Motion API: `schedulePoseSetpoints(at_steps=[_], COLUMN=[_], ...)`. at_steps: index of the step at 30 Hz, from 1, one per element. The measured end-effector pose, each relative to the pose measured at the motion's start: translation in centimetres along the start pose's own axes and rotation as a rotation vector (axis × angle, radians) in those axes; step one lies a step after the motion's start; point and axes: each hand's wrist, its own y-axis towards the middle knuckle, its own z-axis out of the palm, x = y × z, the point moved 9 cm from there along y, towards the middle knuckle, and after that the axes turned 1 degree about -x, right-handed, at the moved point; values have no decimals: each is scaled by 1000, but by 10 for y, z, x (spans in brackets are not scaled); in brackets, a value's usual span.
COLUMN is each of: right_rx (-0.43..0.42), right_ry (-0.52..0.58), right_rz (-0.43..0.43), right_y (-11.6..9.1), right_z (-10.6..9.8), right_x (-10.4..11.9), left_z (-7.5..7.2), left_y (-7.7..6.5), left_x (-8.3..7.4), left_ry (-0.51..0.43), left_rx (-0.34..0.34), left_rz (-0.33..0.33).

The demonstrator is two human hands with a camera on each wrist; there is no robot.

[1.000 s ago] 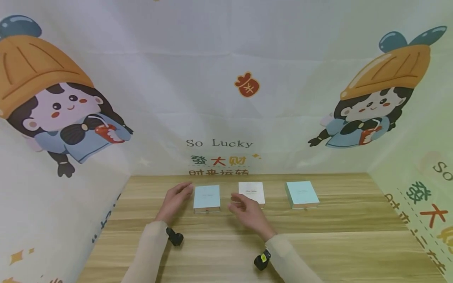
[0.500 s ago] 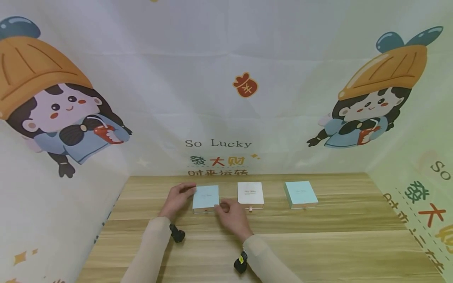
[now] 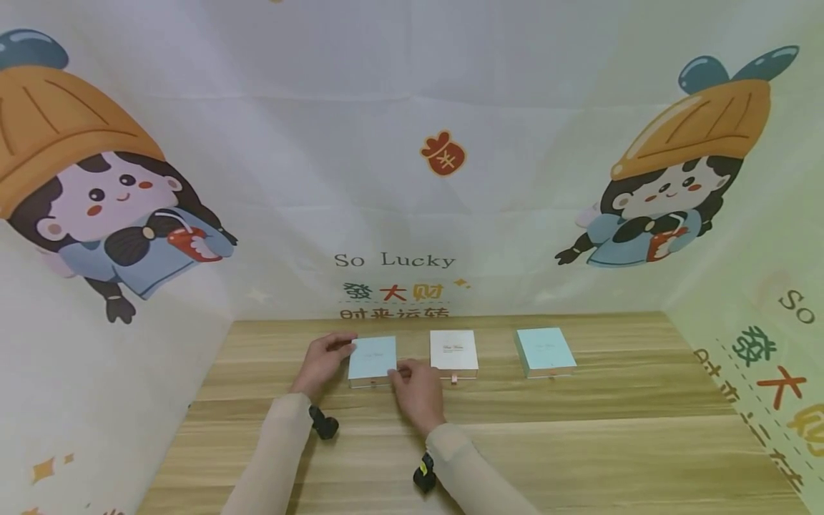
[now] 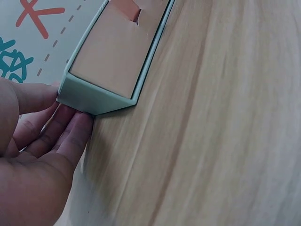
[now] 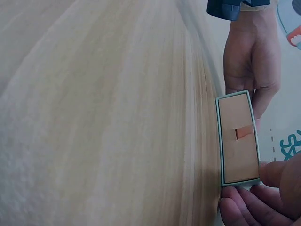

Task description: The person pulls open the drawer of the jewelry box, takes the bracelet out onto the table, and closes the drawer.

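A pale blue drawer-style gift box (image 3: 372, 357) lies on the table, its narrow peach drawer front towards me. At its left side, my left hand (image 3: 320, 363) grips the edge; the left wrist view shows the thumb on the upper edge and curled fingers against the side of the box (image 4: 106, 61). My right hand (image 3: 418, 393) holds the near right corner, thumb on top and fingers bent against the side. A small orange ribbon tab (image 5: 244, 132) sticks out of the drawer front in the right wrist view. The drawer is flush with its sleeve.
A white box (image 3: 453, 350) with a ribbon tab stands just right of my right hand. Farther right is a turquoise box (image 3: 546, 349). The wooden table (image 3: 579, 458) ends at a printed cloth backdrop (image 3: 515, 236) behind and at both sides.
My right hand has moved left from in front of the white box to the blue box's right corner. My left hand has closed in on its left side. The boxes stay in place.
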Motion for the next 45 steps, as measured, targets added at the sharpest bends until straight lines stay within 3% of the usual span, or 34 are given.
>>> schedulePoseSetpoints(at_steps=[14,31,45], right_rx=[-7,5,72], right_ry=[-10,-11,-52], right_rz=[-14,-17,-99], right_y=[4,1,5], right_z=[-1,-8,-9], right_x=[1,-2,-2], left_z=[-9,-21,-23], left_y=[-10,-51,-96], left_x=[1,12,11], left_ry=[-22,72,65], left_rx=[-13,-72,-169], left_rz=[4,52,47])
